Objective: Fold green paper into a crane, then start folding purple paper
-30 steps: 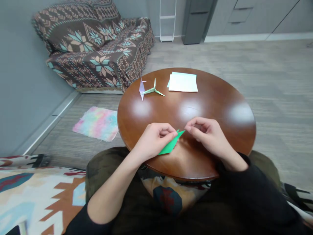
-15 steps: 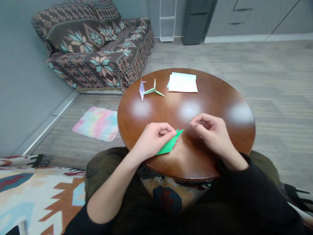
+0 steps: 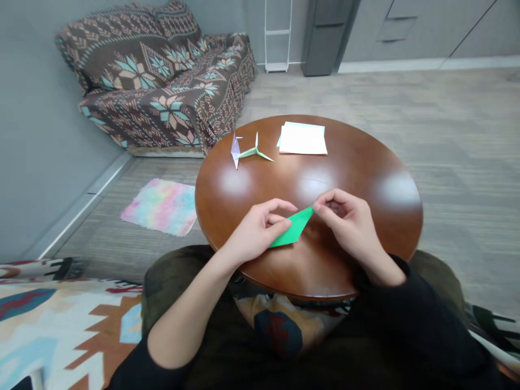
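A green folded paper (image 3: 292, 230) with a pointed tip is held just above the near part of the table, between both hands. My left hand (image 3: 262, 227) has its thumb on the paper's left part, index finger stretched out above it; the other fingers are partly hidden. My right hand (image 3: 345, 216) pinches the paper's upper right tip between thumb and index finger. Farther off on the table lie a purple origami crane (image 3: 235, 149) and a light green folded paper piece (image 3: 255, 150) with three narrow arms, close beside each other.
A stack of white and pale blue paper sheets (image 3: 303, 139) rests at the back of the oval brown table (image 3: 365, 162). A patterned sofa (image 3: 162, 86) stands at the far left, with a pastel fluffy mat (image 3: 164, 206) on the floor before it.
My right hand, apart from the paper half a second ago, now grips its tip. The green paper has turned and shifted slightly right. My left index finger has lifted off it.
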### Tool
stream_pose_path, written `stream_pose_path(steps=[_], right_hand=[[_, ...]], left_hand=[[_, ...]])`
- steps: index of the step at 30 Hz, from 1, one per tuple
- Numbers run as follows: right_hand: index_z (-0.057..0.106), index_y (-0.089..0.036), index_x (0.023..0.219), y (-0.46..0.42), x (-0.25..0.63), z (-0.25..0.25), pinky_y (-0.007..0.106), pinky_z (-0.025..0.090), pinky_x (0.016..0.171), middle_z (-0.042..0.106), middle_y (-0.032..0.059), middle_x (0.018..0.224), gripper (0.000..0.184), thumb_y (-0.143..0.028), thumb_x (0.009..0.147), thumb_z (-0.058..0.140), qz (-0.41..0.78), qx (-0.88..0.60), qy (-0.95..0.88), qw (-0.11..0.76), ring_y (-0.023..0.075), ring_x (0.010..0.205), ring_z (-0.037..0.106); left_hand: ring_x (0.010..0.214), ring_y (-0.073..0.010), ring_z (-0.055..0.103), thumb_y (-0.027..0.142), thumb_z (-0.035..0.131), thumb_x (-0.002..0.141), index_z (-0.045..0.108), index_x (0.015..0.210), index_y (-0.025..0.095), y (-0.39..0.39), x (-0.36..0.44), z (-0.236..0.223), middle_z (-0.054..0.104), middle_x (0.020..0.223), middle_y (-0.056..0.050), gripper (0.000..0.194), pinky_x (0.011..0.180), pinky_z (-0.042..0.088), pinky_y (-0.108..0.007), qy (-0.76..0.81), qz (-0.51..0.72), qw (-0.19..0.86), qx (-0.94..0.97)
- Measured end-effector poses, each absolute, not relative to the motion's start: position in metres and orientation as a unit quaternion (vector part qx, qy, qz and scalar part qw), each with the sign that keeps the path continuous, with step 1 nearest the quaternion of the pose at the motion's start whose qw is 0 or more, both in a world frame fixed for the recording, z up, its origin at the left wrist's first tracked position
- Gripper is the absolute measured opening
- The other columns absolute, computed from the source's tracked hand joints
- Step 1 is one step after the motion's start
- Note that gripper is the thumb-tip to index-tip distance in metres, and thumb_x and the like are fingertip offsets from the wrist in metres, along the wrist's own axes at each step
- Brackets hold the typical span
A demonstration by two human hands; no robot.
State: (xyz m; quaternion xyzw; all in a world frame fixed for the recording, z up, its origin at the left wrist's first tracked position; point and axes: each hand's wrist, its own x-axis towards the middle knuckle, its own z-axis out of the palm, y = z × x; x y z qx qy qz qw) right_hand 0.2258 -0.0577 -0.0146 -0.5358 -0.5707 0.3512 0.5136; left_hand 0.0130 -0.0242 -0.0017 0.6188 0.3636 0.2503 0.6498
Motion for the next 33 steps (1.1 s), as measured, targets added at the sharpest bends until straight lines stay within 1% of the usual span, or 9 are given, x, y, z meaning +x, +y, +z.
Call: stream_pose_path(steps=[2,5,8,12,17,22,27,31,33], right_hand=[[0.067,-0.021,0.105,-0.057,0.226,-0.015,0.027,0.049,0.064,0.07,0.0035,0.094,0.025,-0.033,0.085,0.076,0.366,-0.52,-0.568,0.522,0.0171,0.077,0.064],[0.07,-0.02,0.093,-0.057,0.227,-0.014,0.027,0.048,0.062,0.069,0.0022,0.081,0.019,-0.037,0.087,0.076,0.425,-0.502,-0.598,0.459,0.016,0.069,0.062],[0.071,-0.019,0.084,-0.059,0.227,-0.013,0.026,0.044,0.053,0.064,-0.0002,0.066,0.023,-0.041,0.089,0.073,0.448,-0.505,-0.601,0.428,0.0139,0.057,0.057],[0.071,-0.018,0.085,-0.061,0.226,-0.012,0.026,0.043,0.054,0.067,0.0004,0.068,0.024,-0.042,0.091,0.072,0.455,-0.497,-0.608,0.42,0.0139,0.057,0.057],[0.071,-0.019,0.086,-0.063,0.221,-0.012,0.027,0.046,0.061,0.072,0.0017,0.073,0.017,-0.034,0.092,0.069,0.425,-0.49,-0.644,0.405,0.016,0.064,0.061],[0.071,-0.019,0.086,-0.064,0.22,-0.012,0.029,0.048,0.063,0.073,0.0031,0.075,0.017,-0.033,0.094,0.066,0.411,-0.487,-0.651,0.412,0.0176,0.066,0.064],[0.072,-0.019,0.085,-0.063,0.226,-0.012,0.027,0.045,0.055,0.069,0.0016,0.07,0.02,-0.038,0.092,0.07,0.393,-0.511,-0.627,0.438,0.0154,0.06,0.06],[0.072,-0.019,0.083,-0.061,0.234,-0.011,0.026,0.043,0.049,0.066,0.0005,0.065,0.02,-0.038,0.09,0.073,0.388,-0.531,-0.595,0.462,0.0135,0.053,0.057],[0.072,-0.02,0.083,-0.058,0.238,-0.012,0.025,0.042,0.047,0.064,-0.0006,0.062,0.02,-0.039,0.087,0.076,0.376,-0.551,-0.548,0.505,0.0129,0.051,0.056]], left_hand=[[0.073,-0.018,0.074,0.029,0.065,0.092,0.06,0.12,0.016,-0.024,0.013,-0.002,0.078,0.081,-0.006,0.031,0.069,0.049,-0.023,0.355,0.241,0.656,0.621],[0.071,-0.0151,0.071,0.028,0.061,0.095,0.056,0.123,0.017,-0.024,0.012,-0.001,0.078,0.082,-0.005,0.031,0.066,0.046,-0.021,0.327,0.231,0.68,0.615],[0.065,-0.0129,0.066,0.027,0.059,0.095,0.054,0.127,0.017,-0.025,0.011,0.0,0.077,0.082,-0.005,0.033,0.063,0.043,-0.021,0.314,0.213,0.684,0.623],[0.063,-0.0129,0.063,0.025,0.058,0.092,0.055,0.122,0.017,-0.024,0.011,0.0,0.075,0.08,-0.004,0.032,0.061,0.042,-0.021,0.321,0.208,0.667,0.639],[0.05,-0.0109,0.055,0.017,0.057,0.081,0.063,0.108,0.015,-0.026,0.017,0.0,0.071,0.064,0.0,0.028,0.051,0.036,-0.02,0.375,0.216,0.607,0.667],[0.055,-0.0138,0.063,0.018,0.058,0.079,0.064,0.113,0.014,-0.027,0.018,0.001,0.074,0.069,-0.002,0.034,0.053,0.04,-0.02,0.368,0.227,0.624,0.651],[0.058,-0.0119,0.064,0.018,0.059,0.082,0.06,0.12,0.014,-0.021,0.009,0.001,0.079,0.084,-0.007,0.038,0.055,0.039,-0.019,0.342,0.211,0.658,0.637],[0.064,-0.0148,0.069,0.016,0.061,0.08,0.061,0.119,0.014,-0.013,0.002,-0.001,0.08,0.084,-0.008,0.039,0.06,0.046,-0.021,0.366,0.22,0.641,0.638],[0.071,-0.0176,0.074,0.017,0.061,0.081,0.06,0.118,0.014,-0.009,0.0,-0.002,0.08,0.085,-0.009,0.038,0.065,0.052,-0.024,0.389,0.258,0.64,0.61]])
